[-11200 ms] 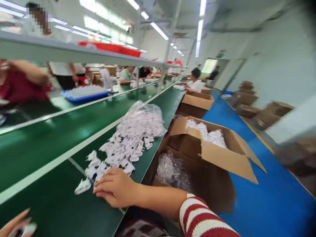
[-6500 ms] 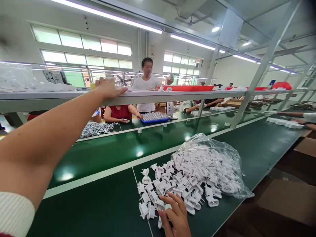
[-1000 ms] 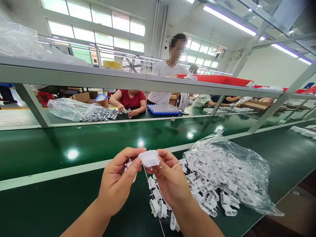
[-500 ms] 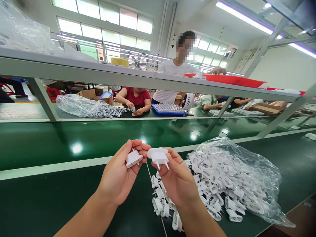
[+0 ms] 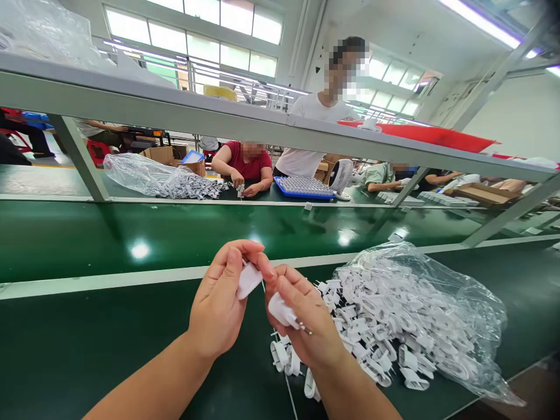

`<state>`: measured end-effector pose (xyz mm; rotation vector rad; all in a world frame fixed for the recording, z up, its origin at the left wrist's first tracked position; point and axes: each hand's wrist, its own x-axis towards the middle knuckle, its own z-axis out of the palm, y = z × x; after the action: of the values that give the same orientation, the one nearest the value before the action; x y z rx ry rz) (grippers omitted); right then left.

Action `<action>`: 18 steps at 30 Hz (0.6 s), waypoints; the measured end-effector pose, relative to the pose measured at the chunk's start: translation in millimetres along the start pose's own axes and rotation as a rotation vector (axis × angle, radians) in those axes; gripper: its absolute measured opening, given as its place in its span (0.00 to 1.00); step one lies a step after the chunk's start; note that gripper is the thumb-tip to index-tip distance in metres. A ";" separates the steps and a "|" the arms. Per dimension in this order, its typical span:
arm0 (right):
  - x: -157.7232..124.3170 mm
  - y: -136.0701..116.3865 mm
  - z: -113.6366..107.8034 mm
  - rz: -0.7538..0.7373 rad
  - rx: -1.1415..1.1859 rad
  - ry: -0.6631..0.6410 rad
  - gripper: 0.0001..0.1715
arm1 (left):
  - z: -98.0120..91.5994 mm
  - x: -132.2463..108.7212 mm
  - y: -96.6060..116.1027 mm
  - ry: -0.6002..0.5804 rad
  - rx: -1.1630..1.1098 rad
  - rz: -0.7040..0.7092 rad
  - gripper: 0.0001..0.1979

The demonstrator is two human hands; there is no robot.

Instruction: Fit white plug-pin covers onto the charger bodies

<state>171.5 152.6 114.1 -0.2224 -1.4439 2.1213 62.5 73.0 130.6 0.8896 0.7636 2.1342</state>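
1. The left hand (image 5: 221,300) has its grip closed on a white plug piece (image 5: 249,280), pinched between thumb and fingers above the counter (image 5: 109,350).
2. The right hand (image 5: 312,326) has its grip curled around a second plug piece (image 5: 283,310); two metal prongs point down and to the right, across the palm.
3. The fingertips of the two hands meet, or nearly so, between the two pieces; whether they touch is hard to tell.
4. To the right of the hands, a pile of white plug pieces (image 5: 371,326) spreads over the counter, a few loose ones lying between the forearms.
5. Much of that pile sits in a clear plastic bag (image 5: 490,309), one corner of which reaches the counter's near edge at the right.
6. A pale strip (image 5: 109,279) runs along the counter's far edge, with a glossy green belt (image 5: 210,224) beyond it.
7. Across the belt, a person in a red top (image 5: 249,163) handles small parts next to a blue tray (image 5: 306,188).
8. A long shelf (image 5: 175,111) crosses above the belt, bearing a red tray (image 5: 433,135) toward the right.
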 end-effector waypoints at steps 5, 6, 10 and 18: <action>-1.3 12.2 9.6 -0.135 -0.135 -0.012 0.18 | -1.3 -6.6 -4.8 -0.044 0.104 0.063 0.16; -1.9 12.2 11.1 -0.172 -0.169 -0.006 0.17 | -1.3 -7.7 -5.0 -0.051 0.115 0.082 0.16; -4.9 10.2 12.9 -0.237 -0.233 0.003 0.10 | 1.4 -11.4 -3.6 -0.047 0.149 0.119 0.15; -10.7 13.9 8.0 -0.348 -0.330 -0.010 0.06 | 3.6 -16.2 2.0 -0.124 0.256 0.195 0.15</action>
<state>172.0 136.8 103.2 -0.0751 -1.6957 1.6069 73.0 60.2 128.3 1.2647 0.9321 2.1530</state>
